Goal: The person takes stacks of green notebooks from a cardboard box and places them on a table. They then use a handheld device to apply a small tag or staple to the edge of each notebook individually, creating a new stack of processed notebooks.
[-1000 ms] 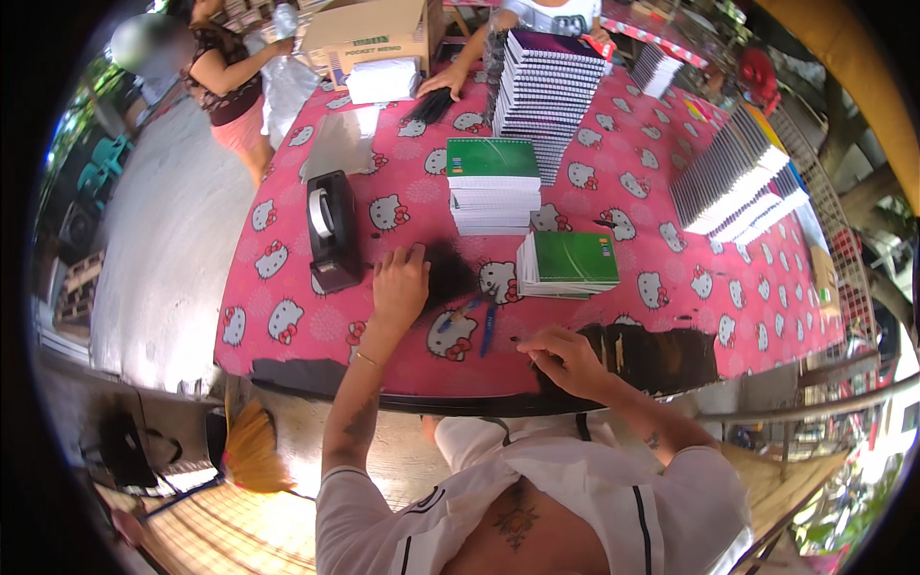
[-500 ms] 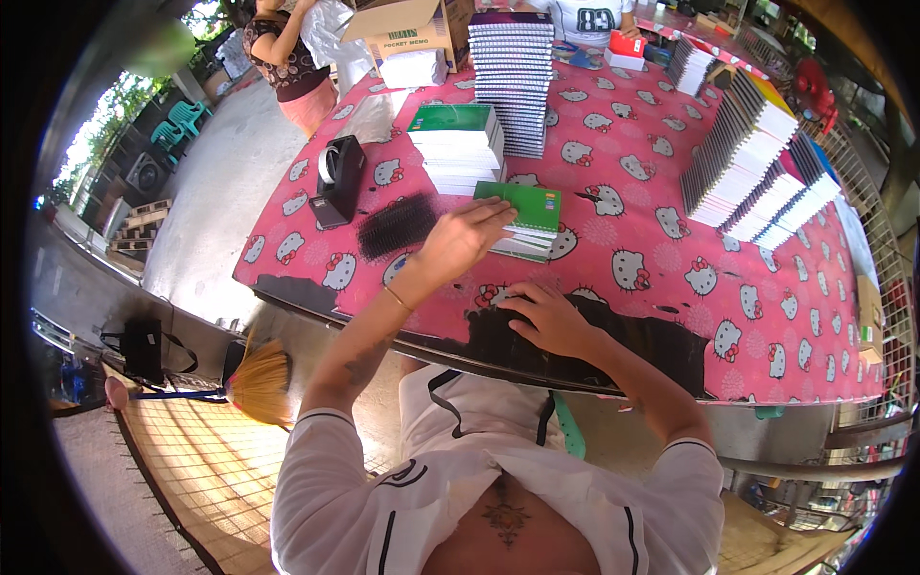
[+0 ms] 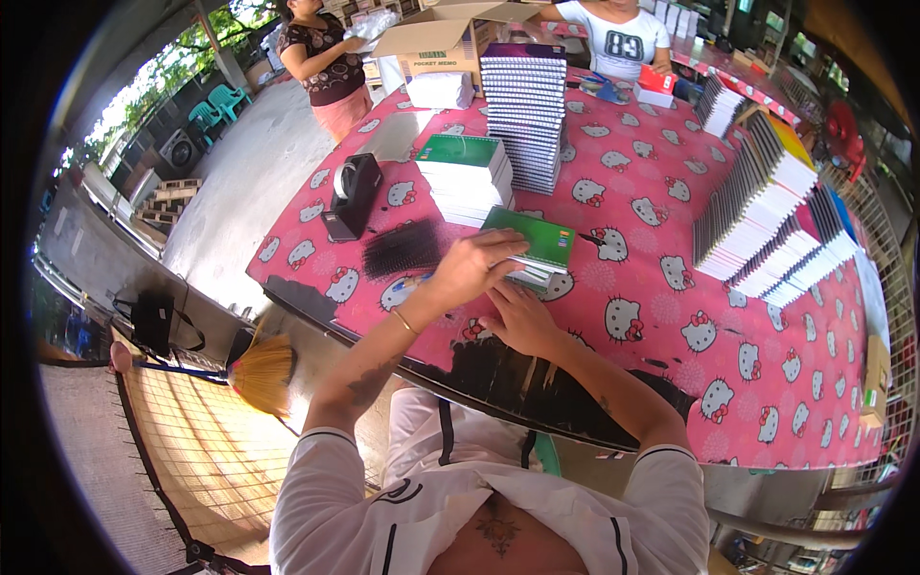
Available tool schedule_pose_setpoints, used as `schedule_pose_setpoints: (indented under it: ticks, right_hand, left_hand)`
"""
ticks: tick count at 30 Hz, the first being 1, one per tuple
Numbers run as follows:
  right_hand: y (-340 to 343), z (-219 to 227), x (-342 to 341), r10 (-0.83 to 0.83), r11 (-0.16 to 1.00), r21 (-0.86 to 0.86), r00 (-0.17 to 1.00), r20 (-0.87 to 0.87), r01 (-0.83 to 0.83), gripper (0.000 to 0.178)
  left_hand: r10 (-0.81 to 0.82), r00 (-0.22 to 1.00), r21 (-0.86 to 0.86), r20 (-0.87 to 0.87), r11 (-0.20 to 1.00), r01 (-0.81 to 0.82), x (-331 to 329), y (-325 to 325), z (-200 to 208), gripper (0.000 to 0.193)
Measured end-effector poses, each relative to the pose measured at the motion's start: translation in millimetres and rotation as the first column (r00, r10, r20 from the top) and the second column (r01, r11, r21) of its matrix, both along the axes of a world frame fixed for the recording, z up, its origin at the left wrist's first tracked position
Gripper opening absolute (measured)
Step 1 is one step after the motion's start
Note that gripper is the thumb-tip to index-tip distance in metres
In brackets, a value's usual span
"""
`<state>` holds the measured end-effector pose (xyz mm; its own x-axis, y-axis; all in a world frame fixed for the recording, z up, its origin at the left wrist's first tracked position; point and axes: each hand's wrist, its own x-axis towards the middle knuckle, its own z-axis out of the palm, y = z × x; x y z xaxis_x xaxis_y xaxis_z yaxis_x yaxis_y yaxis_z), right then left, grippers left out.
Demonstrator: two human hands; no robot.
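Observation:
A short stack of small green-covered notebooks (image 3: 546, 238) lies on the pink table in front of me. My left hand (image 3: 477, 268) is at its left near edge, fingers pressed together over the top notebook. Just below it, my right hand (image 3: 525, 318) reaches the stack's near side, fingers stretched out, tips partly hidden under the left hand. To the left is a pile of black wire binding coils (image 3: 401, 249). Behind stands a taller stack of green-covered pads (image 3: 462, 153), and beyond it a high stack of spiral notebooks (image 3: 523, 115).
A black tape dispenser (image 3: 353, 199) stands at left, with an open cardboard box (image 3: 441, 59) at the back. More spiral notebook stacks (image 3: 757, 206) rise at right. Two people (image 3: 326, 67) are across the table. A broom (image 3: 261, 374) leans below the table's left edge.
My right hand has moved up from the table's near edge to the small stack. My left hand has shifted to the stack's near left edge. The view has tilted up.

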<state>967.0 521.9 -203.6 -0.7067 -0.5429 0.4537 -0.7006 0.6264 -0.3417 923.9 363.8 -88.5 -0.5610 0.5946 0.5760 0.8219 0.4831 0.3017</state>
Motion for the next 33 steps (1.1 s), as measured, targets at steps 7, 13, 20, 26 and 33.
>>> schedule_pose_setpoints:
  ticks: [7,13,20,26,33]
  right_hand:
    - [7.0,12.2,-16.3,-0.044,0.998,0.047,0.999,0.022,0.043,0.053]
    - [45.4,27.4,10.9,-0.07,0.864,-0.39,0.843,0.533,0.318,0.047]
    - [20.7,13.2,68.6,0.139,0.585,-0.735,0.851,0.507,0.342,0.062]
    - [7.6,0.8,76.9,0.026,0.522,-0.754,0.876,0.481,0.399,0.034]
    - [39.7,2.9,93.6,0.047,0.523,-0.71,0.816,0.576,0.472,0.02]
  left_hand:
    - [0.072,0.983,0.061,-0.17,0.996,-0.063,-4.3,19.4,5.6,0.025]
    - [0.231,0.951,0.21,-0.205,0.96,-0.188,38.5,1.7,25.5,0.021]
    - [0.066,0.973,-0.076,-0.22,0.994,-0.085,75.8,-20.1,-50.2,0.035]
    - [0.054,0.967,0.362,0.248,0.921,-0.144,101.9,-15.4,-95.9,0.052]
    - [0.59,0.797,0.049,-0.128,0.806,-0.589,39.3,-71.9,-77.6,0.043]
